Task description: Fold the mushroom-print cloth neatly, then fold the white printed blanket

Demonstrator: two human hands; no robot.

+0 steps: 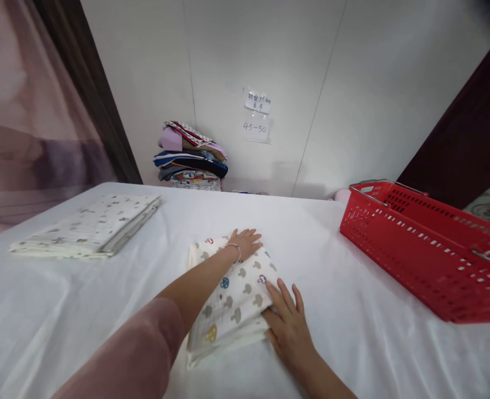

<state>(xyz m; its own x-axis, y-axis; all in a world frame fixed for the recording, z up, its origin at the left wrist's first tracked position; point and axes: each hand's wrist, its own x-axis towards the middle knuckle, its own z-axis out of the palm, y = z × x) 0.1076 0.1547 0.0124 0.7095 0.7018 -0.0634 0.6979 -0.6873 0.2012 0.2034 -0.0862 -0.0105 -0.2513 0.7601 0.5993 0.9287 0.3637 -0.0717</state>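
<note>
A folded white cloth with a mushroom print (239, 293) lies on the white-covered table in front of me. My left hand (245, 242) rests flat on its far end, fingers stretched out, a thin bracelet on the wrist. My right hand (289, 321) lies open against the cloth's near right edge, fingers spread on the fabric. Neither hand grips anything.
A second folded printed cloth (91, 227) lies at the table's left. A red plastic basket (428, 249) stands at the right. A pile of folded colourful clothes (190, 158) sits against the back wall below paper notes (257, 116). The white table sheet (345, 332) spreads around.
</note>
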